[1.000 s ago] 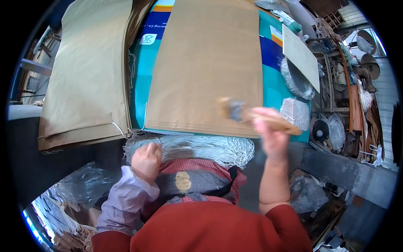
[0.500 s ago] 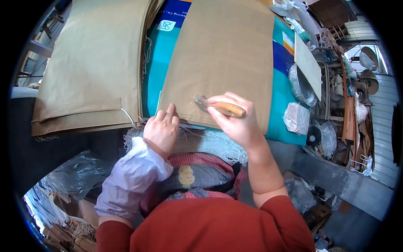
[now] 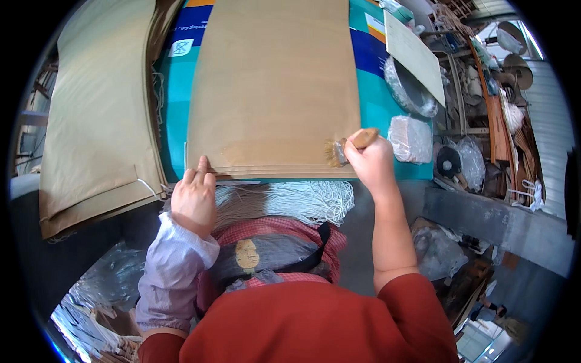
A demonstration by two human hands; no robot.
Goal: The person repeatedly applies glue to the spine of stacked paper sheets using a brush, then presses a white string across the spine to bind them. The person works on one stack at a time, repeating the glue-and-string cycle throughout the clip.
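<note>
A large brown paper sheet or sack (image 3: 275, 85) lies on the teal and blue printed table covering (image 3: 174, 109). My right hand (image 3: 374, 162) grips a flat brush (image 3: 365, 138) by its wooden handle. The bristles touch the paper near its lower right corner. Along the paper's near edge runs a darker, damp-looking band with several fold or layer lines. My left hand (image 3: 193, 199) rests at the lower left corner, index finger stretched onto the paper, the other fingers partly bent, holding nothing. Just below the near edge hangs a bundle of white strings (image 3: 287, 202).
To the left lies a stack of brown paper sacks (image 3: 100, 103) with a white string. On the right are a plastic-wrapped block (image 3: 410, 139), a plastic-lined round basin (image 3: 411, 97) and a pale board (image 3: 414, 51). Beyond them stands a cluttered shelf (image 3: 463, 91).
My right hand has moved the brush rightward along the near edge to the lower right corner. The view has shifted, so the table things sit farther left. My left hand stays by the lower left corner.
</note>
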